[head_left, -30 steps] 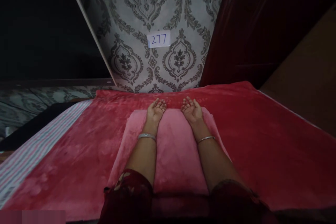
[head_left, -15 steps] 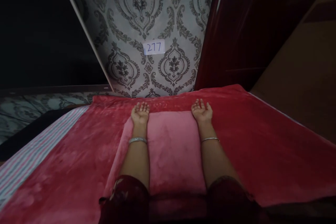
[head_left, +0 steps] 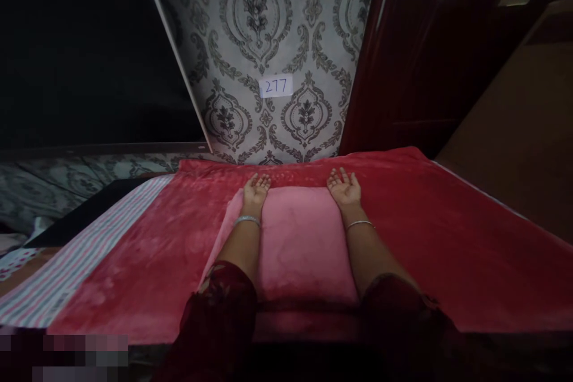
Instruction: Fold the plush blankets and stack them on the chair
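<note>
Left grip [head_left: 256,191] and right grip [head_left: 344,189] unclasped, folded pink blanket [head_left: 304,239] between them

Both grips are palm up, fingers loosely bent and holding nothing. They stand wider apart than a second ago, when both lay farther in over the pink; against half a second ago, the gap is a little narrower. A strip of pink that showed outside the right forearm a second ago has gone from sight.

The folded pink blanket, just one, runs away from the body between the two forearms. The left grip is at its far left corner, with a margin of pink showing outside the left forearm; the right grip is at its far right corner. The fingertips of both reach past its far edge. Whether either grip presses on it, I cannot tell.

Two bracelets show, one per wrist: left bracelet [head_left: 247,220] and right bracelet [head_left: 360,224]. Underneath lies one red blanket [head_left: 447,250], with one striped cloth [head_left: 98,239] along its left side. Behind, one patterned wall [head_left: 255,6] carries one paper label [head_left: 276,86] reading 277, between one dark screen [head_left: 89,59] on the left and one glossy dark red panel [head_left: 425,59] on the right.
</note>
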Demonstrator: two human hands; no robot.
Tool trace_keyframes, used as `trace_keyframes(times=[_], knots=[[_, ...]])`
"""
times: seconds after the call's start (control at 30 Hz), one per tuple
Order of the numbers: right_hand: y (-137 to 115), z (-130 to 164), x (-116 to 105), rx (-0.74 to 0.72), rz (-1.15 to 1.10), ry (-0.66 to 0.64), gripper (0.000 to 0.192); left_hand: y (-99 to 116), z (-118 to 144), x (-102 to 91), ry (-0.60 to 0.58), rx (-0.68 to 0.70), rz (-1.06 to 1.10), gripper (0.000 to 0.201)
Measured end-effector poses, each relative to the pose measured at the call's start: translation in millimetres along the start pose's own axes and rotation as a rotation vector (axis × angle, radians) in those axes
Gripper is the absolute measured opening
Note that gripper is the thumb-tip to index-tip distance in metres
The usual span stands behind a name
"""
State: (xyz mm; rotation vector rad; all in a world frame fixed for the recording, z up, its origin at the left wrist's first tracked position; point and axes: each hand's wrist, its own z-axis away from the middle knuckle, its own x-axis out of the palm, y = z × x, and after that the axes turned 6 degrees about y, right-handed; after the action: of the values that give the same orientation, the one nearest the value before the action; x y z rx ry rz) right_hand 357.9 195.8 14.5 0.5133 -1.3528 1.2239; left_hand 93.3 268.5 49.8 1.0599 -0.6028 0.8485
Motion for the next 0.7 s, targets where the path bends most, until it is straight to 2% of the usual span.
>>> trace_keyframes(times=[0.13, 0.27, 0.33, 0.43, 0.53, 0.7], knots=[[-12, 6, 3, 0.004, 0.042, 0.013, 0.03, 28, 15, -1.6, -0.05, -0.024, -0.05, 0.013], [-25, 10, 12, -0.008, 0.074, -0.006, 0.029, 51, 23, -7.0, -0.145, 0.054, -0.038, 0.017], [-25, 10, 18, -0.01, 0.079, -0.057, 0.029, 51, 22, -9.5, -0.162, 0.061, -0.045, 0.019], [-19, 10, 17, 0.015, 0.102, -0.126, 0.031, 44, 16, -15.3, -0.11, -0.001, -0.083, 0.014], [-10, 9, 6, 0.023, 0.104, -0.07, 0.032, 38, 9, -23.6, -0.073, -0.002, -0.059, 0.015], [-10, 10, -6, 0.022, 0.065, -0.062, 0.038, 38, 2, -33.0, -0.118, 0.02, -0.013, 0.017]])
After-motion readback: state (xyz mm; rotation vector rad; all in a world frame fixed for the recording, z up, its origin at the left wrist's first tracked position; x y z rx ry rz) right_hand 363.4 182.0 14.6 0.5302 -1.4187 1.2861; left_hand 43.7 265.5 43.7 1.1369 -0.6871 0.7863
